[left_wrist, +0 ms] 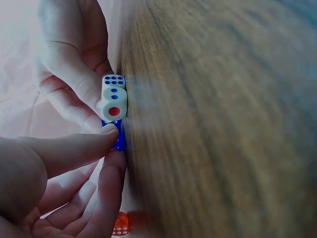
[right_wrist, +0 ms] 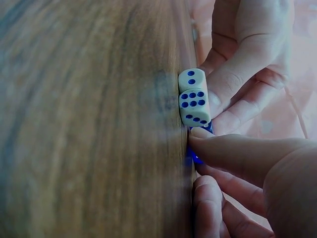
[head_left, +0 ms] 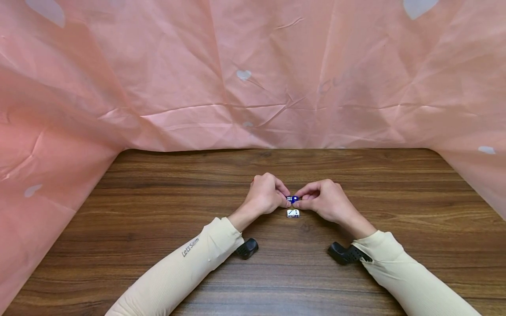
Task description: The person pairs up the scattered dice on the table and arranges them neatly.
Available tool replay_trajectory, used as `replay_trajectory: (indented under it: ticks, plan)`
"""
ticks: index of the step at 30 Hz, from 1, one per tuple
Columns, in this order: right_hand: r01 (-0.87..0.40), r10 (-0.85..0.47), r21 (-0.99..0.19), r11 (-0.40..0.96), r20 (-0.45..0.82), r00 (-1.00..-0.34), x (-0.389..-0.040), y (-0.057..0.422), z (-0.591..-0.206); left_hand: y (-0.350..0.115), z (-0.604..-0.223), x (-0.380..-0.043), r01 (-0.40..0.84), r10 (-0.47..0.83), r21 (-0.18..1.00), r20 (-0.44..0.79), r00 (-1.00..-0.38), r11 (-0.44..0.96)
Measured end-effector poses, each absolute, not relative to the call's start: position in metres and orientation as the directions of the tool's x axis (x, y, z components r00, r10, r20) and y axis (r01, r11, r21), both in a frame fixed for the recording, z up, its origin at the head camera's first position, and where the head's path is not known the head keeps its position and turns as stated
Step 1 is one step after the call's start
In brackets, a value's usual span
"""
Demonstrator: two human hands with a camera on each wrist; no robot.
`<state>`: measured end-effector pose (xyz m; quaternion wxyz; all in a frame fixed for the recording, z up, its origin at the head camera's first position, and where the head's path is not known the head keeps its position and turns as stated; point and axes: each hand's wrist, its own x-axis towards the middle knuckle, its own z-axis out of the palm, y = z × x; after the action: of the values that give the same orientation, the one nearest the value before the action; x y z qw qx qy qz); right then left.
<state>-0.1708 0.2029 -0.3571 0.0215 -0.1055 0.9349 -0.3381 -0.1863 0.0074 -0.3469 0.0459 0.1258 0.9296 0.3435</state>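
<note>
Blue dice, partly hidden in both wrist views, are pinched by left hand and right hand.

Pale cream sleeves on me here, wrinkled at the cuffs, dark lettering running along my left one! And there, black rounded devices jutting out beside both cuffs.

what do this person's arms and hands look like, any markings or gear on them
The left sleeve and right sleeve are cream, the left bearing dark lettering like "LetsSlim". A black curved piece pokes out beside the left one, a black perforated piece beside the right. No gloves show.
</note>
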Motion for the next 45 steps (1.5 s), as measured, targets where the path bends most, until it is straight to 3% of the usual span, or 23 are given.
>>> replay_trajectory:
  ticks: [26,45]
  plan:
    - [-0.182,-0.218,-0.634,0.751,0.022,-0.976,-0.172,0.203,-0.357,0.002,-0.352,-0.181,0.106,0.216,0.781,-0.037,-0.976,0.616]
    - [-0.190,-0.242,-0.655,0.731,0.012,-0.970,-0.172,0.206,-0.357,-0.002,-0.359,-0.174,0.119,0.219,0.832,-0.003,-0.976,0.542]
